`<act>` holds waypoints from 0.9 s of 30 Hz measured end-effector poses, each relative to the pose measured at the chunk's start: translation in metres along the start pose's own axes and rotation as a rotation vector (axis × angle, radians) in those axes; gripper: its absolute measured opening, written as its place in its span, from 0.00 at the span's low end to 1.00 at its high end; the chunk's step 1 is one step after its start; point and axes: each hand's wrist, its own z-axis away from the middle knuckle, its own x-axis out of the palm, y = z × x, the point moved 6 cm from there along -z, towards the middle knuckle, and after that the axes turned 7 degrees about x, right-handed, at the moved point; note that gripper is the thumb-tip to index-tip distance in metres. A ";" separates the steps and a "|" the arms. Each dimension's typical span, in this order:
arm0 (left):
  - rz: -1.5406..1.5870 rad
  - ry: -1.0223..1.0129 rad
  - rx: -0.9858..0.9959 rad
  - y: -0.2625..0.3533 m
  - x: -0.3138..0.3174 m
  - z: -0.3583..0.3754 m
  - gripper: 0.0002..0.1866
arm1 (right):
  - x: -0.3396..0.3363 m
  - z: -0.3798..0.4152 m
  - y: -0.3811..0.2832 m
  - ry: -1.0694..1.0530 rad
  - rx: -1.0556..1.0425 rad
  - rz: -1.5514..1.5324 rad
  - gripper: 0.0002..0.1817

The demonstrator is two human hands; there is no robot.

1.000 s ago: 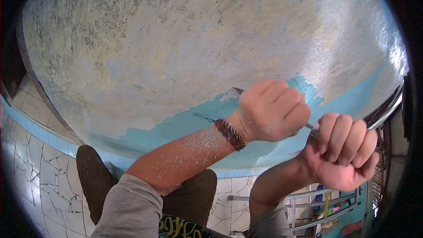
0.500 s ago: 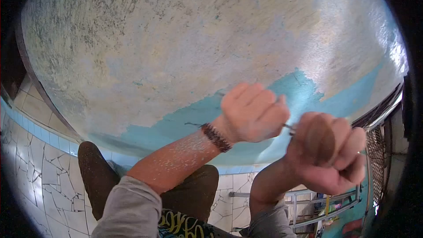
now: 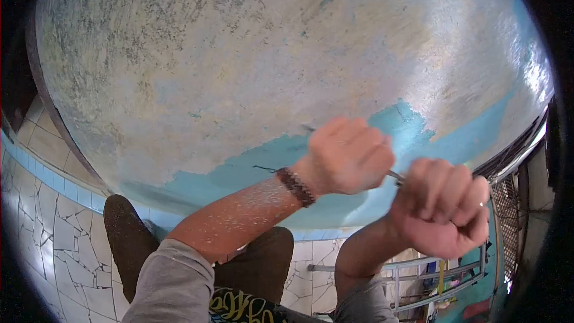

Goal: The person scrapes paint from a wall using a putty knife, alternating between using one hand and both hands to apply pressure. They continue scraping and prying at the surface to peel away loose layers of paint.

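Observation:
Both my hands are closed in fists around one thin metal-shafted tool [image 3: 394,175]. Its grey shaft shows between the fists, and a narrow tip pokes out past the knuckles of my left hand [image 3: 350,155]. My right hand [image 3: 445,203] grips the other end, lower and to the right. The fingers hide most of the tool, so its exact kind cannot be made out. Just beyond the hands is a wall [image 3: 251,72], its upper part scraped to a mottled grey-beige, with turquoise paint [image 3: 269,158] along the lower part. My left hand is slightly blurred.
Pale flecks dot my left forearm, and a dark braided bracelet [image 3: 294,186] circles that wrist. My bent knees [image 3: 128,242] are close below the wall. A metal ladder-like frame [image 3: 400,275] stands at the lower right. Cracked-pattern tiles [image 3: 75,242] cover the floor.
My left fist has shifted slightly right and down. My right hand has turned, so the brown rounded handle end visible before is now hidden. Both hands still grip the tool.

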 end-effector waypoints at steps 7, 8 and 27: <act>-0.014 -0.060 -0.036 -0.004 -0.010 0.023 0.14 | 0.004 0.011 0.021 -0.019 0.027 0.107 0.16; -0.018 -0.086 -0.040 -0.004 -0.011 0.025 0.14 | 0.003 0.011 0.018 -0.013 0.010 0.071 0.16; -0.041 -0.048 -0.063 -0.010 -0.022 0.036 0.13 | 0.004 0.018 0.031 0.046 0.084 0.047 0.15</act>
